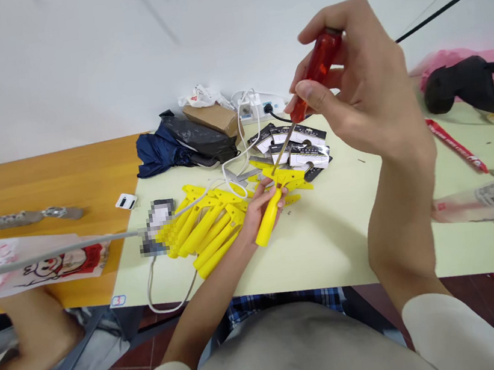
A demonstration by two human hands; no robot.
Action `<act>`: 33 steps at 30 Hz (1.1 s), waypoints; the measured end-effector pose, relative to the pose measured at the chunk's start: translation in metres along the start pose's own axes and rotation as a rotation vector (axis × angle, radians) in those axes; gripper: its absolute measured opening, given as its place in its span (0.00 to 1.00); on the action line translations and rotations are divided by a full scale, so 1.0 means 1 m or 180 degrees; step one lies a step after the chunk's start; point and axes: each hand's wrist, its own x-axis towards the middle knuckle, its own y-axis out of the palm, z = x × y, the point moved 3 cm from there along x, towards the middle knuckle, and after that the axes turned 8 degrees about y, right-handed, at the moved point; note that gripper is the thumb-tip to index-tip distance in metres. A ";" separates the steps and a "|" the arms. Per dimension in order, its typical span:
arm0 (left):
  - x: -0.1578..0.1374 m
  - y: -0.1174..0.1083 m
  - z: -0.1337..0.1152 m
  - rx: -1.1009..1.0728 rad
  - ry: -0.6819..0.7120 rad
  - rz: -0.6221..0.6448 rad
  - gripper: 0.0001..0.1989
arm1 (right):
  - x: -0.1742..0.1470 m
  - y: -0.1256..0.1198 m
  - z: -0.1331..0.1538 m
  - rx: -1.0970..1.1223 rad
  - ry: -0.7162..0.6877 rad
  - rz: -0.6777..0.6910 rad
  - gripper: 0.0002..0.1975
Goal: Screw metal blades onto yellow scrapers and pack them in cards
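My right hand (361,85) is raised with its fingers wrapped around the red handle of a screwdriver (320,66). The screwdriver slants down, and its tip meets the head of a yellow-handled scraper (270,215). Around that scraper's head my left hand (257,208) is closed, partly hidden behind it; the handle points down toward me. To the left, several similar yellow scrapers (209,226) lie in a pile. Tiny dark pieces, perhaps screws, lie just right of my left hand.
Behind my hands lie black-and-white packages (308,146), a power strip (250,105), a cardboard box (213,119) and a dark blue bag (160,148). A white cable (151,288) loops near a blurred phone (157,224). A red strap (455,145) lies right. Another person's arm (41,321) is at left.
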 end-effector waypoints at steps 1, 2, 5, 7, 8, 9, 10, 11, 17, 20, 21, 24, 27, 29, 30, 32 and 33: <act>-0.001 0.001 0.000 -0.0030 -0.0003 -0.0001 0.20 | 0.001 -0.001 -0.002 -0.0005 0.0003 -0.0064 0.13; -0.001 0.002 -0.001 -0.0054 -0.0003 0.0001 0.19 | 0.002 -0.003 -0.004 -0.0028 0.0044 -0.0149 0.14; -0.001 0.001 -0.001 -0.0095 -0.0015 0.0041 0.19 | 0.005 -0.009 -0.012 -0.0144 0.0236 -0.0441 0.16; -0.001 0.000 -0.001 -0.0102 -0.0025 0.0043 0.19 | 0.006 -0.013 -0.018 -0.0189 0.0346 -0.0614 0.15; 0.000 -0.001 -0.001 -0.0101 -0.0032 0.0040 0.19 | 0.007 -0.015 -0.021 -0.0199 0.0405 -0.0684 0.15; 0.000 -0.001 -0.001 -0.0105 -0.0034 0.0036 0.19 | 0.008 -0.016 -0.024 -0.0204 0.0473 -0.0744 0.15; 0.000 -0.001 -0.002 -0.0115 -0.0029 0.0034 0.19 | 0.010 -0.017 -0.027 -0.0206 0.0545 -0.0800 0.15; 0.000 -0.001 -0.002 -0.0123 -0.0025 0.0039 0.19 | 0.011 -0.018 -0.031 -0.0206 0.0614 -0.0854 0.15; -0.003 0.002 -0.003 -0.0117 -0.0053 0.0139 0.18 | 0.019 -0.023 -0.051 -0.0076 0.0819 -0.1081 0.14; -0.003 0.003 -0.003 -0.0147 -0.0052 0.0165 0.18 | 0.020 -0.026 -0.056 0.0012 0.0727 -0.1177 0.14; -0.003 0.002 -0.003 -0.0154 -0.0055 0.0170 0.19 | 0.020 -0.026 -0.057 0.0004 0.0704 -0.1195 0.14; -0.003 0.002 -0.003 -0.0149 -0.0062 0.0169 0.19 | 0.019 -0.028 -0.057 -0.0054 0.0709 -0.1170 0.13; -0.003 0.002 -0.003 -0.0134 -0.0058 0.0161 0.19 | 0.018 -0.028 -0.054 -0.0097 0.0697 -0.1159 0.13; -0.002 0.001 -0.003 -0.0118 -0.0055 0.0139 0.19 | 0.018 -0.027 -0.052 -0.0165 0.0620 -0.1138 0.12; -0.001 0.001 -0.003 -0.0102 -0.0050 0.0128 0.19 | 0.018 -0.026 -0.050 -0.0201 0.0552 -0.1111 0.12; 0.000 0.000 -0.002 -0.0051 -0.0052 0.0117 0.19 | 0.018 -0.023 -0.044 -0.0245 0.0371 -0.0989 0.12; 0.001 -0.001 -0.001 -0.0017 -0.0059 0.0117 0.19 | 0.017 -0.021 -0.041 -0.0225 0.0244 -0.0912 0.13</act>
